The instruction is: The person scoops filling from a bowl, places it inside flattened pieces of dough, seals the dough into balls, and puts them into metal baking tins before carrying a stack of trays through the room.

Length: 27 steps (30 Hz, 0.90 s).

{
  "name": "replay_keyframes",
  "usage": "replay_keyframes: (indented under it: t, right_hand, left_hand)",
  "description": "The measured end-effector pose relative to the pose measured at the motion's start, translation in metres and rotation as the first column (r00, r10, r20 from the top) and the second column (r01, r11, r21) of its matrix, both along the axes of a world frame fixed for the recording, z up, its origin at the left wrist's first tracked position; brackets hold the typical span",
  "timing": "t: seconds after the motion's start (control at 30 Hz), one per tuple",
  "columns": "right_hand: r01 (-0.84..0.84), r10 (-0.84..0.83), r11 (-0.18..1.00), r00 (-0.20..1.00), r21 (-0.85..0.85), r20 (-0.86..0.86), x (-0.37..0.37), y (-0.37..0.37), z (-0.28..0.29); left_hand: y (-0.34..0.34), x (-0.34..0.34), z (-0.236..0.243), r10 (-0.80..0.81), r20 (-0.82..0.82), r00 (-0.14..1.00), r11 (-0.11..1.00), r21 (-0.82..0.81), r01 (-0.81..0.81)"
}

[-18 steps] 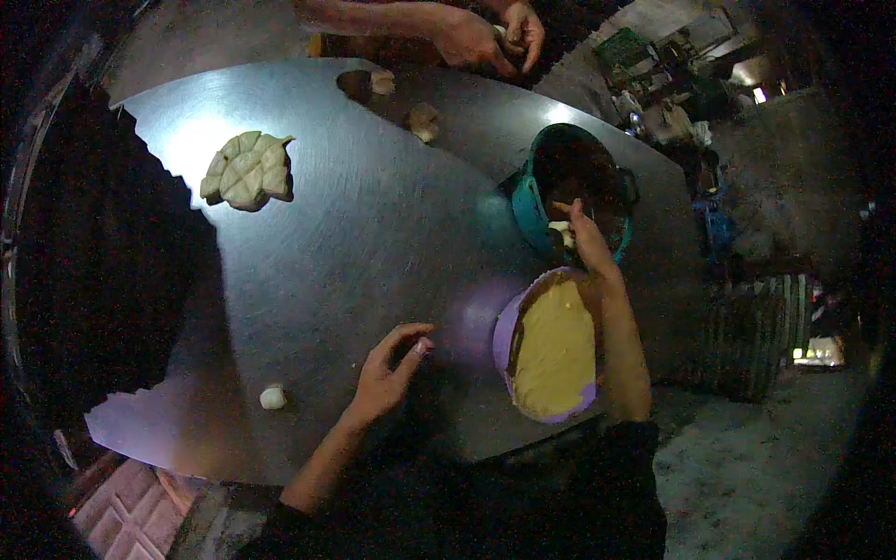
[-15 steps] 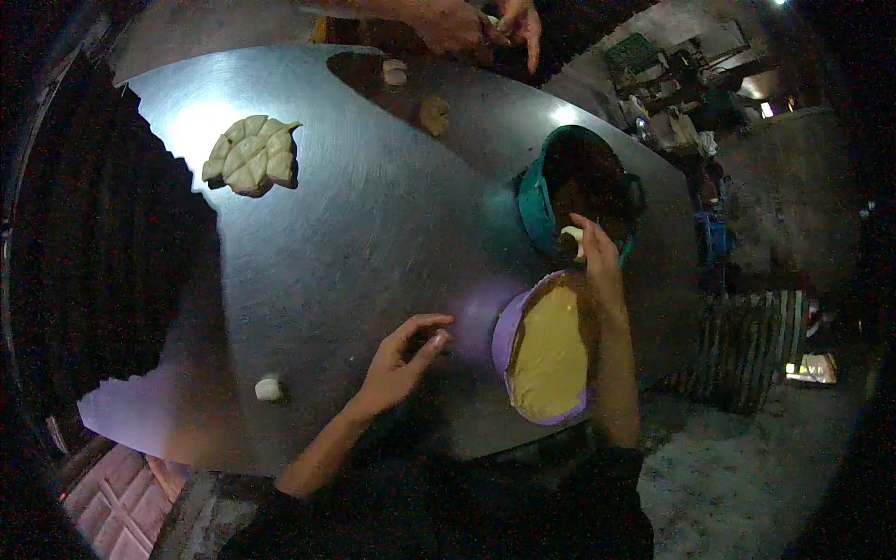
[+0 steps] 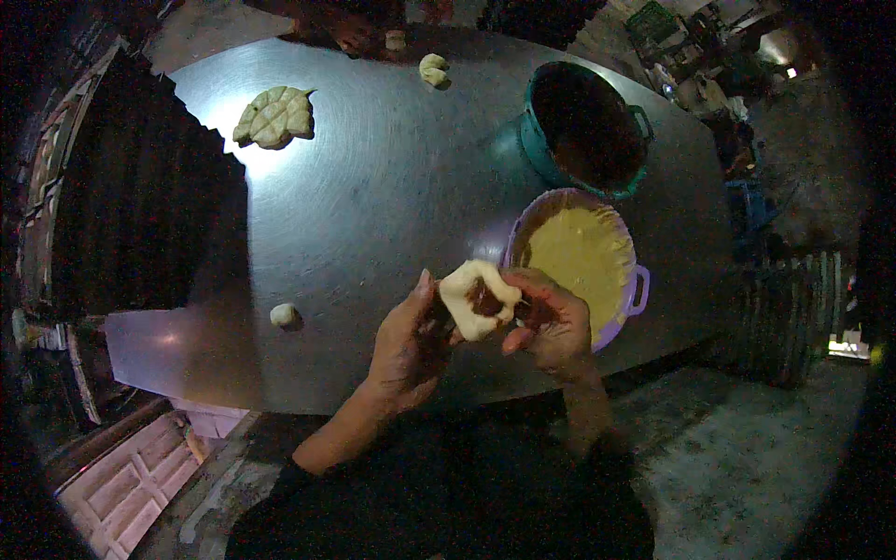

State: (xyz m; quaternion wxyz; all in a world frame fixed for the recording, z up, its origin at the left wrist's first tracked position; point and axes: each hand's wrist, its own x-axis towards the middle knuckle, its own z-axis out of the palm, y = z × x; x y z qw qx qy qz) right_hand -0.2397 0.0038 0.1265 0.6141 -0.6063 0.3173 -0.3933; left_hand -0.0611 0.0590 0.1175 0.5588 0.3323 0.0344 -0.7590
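A flattened piece of pale dough [image 3: 459, 297] with a dark brown filling [image 3: 484, 300] in its middle is held up between my two hands, over the near part of the table. My left hand [image 3: 403, 343] is closed on its left edge, thumb up along the side. On the right, my right hand [image 3: 558, 322] pinches the dough's other edge, with brown smears on the fingers. Just behind that hand stands a lilac basin [image 3: 640, 289] of smooth yellow mass [image 3: 581, 252]. Beyond it is a teal bucket [image 3: 539, 154] with dark brown contents, hard to make out.
On the metal table [image 3: 373, 201] lie a cluster of pale dough pieces [image 3: 274, 118] at far left, a small dough ball [image 3: 285, 315] at near left and a dough lump [image 3: 433, 70] at the back. Another person's hand [image 3: 350, 37] shows dimly at the far edge.
My right hand has come back from the teal bucket with the dough, and my left hand has closed on it too. The dough now shows open with brown filling. The view has shifted.
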Motion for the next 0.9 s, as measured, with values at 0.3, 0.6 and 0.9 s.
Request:
replay_keyframes:
  t: [0.3,0.6,0.9]
  right_hand:
    - [-0.048,-0.14,0.798,0.955,-0.601,-0.262,-0.036,0.058,0.041]
    - [-0.338,-0.269,0.339,0.859,-0.878,-0.435,-0.047,0.126,0.072]
    - [-0.379,0.25,0.714,0.923,-0.588,-0.292,-0.048,0.133,0.07]
  left_hand:
    - [0.069,-0.035,0.033,0.033,0.593,0.805,0.88,-0.4,0.258]
    - [0.135,-0.065,0.044,0.16,0.627,0.763,0.975,-0.22,-0.024]
    - [0.183,-0.071,0.053,0.246,0.859,0.449,0.941,-0.323,0.103]
